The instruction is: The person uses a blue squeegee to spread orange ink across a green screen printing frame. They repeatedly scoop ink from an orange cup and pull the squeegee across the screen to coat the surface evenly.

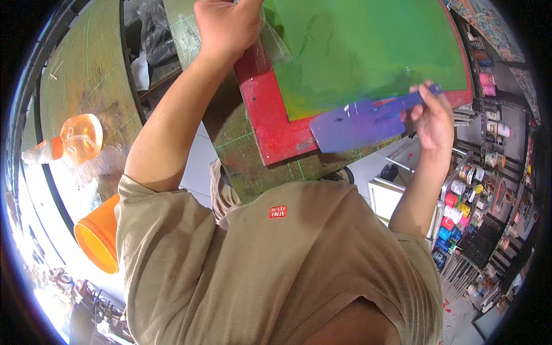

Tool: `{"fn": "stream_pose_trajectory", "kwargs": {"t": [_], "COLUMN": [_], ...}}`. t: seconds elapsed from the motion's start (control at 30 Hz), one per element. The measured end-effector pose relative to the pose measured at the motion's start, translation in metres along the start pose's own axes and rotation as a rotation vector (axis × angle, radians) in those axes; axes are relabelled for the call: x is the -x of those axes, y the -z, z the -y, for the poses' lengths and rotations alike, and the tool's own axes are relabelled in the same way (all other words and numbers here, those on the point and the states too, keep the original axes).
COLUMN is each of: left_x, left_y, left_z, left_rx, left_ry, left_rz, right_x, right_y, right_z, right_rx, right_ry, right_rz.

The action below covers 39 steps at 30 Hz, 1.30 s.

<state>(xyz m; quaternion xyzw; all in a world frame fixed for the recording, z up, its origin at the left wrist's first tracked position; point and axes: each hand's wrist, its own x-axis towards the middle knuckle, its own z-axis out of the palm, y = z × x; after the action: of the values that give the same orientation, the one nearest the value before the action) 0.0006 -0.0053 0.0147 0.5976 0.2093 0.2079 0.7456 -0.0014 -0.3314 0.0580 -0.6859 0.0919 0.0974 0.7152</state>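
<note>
A purple plastic spatula (353, 129) with a wide flat blade is in my right hand (434, 118). My fingers close round its handle, and the blade hangs over the near edge of a printing screen. That screen has a red frame (270, 123) and a green mesh (368, 52) with darker smears on it. My left hand (227, 26) is at the top edge of the view, by the frame's left side. Its fingertips are cut off, so what it grips is hidden. Clear plastic film (275, 43) lies over the frame beside it.
The screen rests on a stained green board (241, 155). On another board (86, 52) to the left lies a bottle of orange liquid (80, 140). An orange bucket (98, 236) stands below. At right, a shelf (500, 190) carries several paint jars (454, 213).
</note>
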Motion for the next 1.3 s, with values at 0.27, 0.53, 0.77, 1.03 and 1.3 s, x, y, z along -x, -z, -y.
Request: {"fn": "stream_pose_trajectory", "kwargs": {"t": [0.27,0.53,0.77,1.03,1.3], "left_x": [-0.001,-0.005,-0.009,-0.031,-0.014], "left_y": [-0.003,0.001,-0.002,0.029,0.015], "left_z": [0.001,0.002,-0.003,0.013,-0.001], "left_rx": [0.04,-0.164,-0.377,-0.088,-0.24], "left_ry": [-0.089,-0.379,-0.374,-0.392,-0.675], "left_rz": [-0.048,0.038,0.178,0.333,0.207], "right_x": [-0.002,-0.015,0.008,0.054,0.048], "right_y": [-0.041,-0.036,0.067,0.104,0.108], "right_z": [-0.021,-0.021,-0.026,-0.057,-0.071], "right_rx": [-0.044,-0.329,-0.526,-0.556,-0.533], "right_ry": [0.028,0.303,0.389,0.328,0.325], "right_rz": [0.042,-0.089,-0.43,-0.676,-0.662]}}
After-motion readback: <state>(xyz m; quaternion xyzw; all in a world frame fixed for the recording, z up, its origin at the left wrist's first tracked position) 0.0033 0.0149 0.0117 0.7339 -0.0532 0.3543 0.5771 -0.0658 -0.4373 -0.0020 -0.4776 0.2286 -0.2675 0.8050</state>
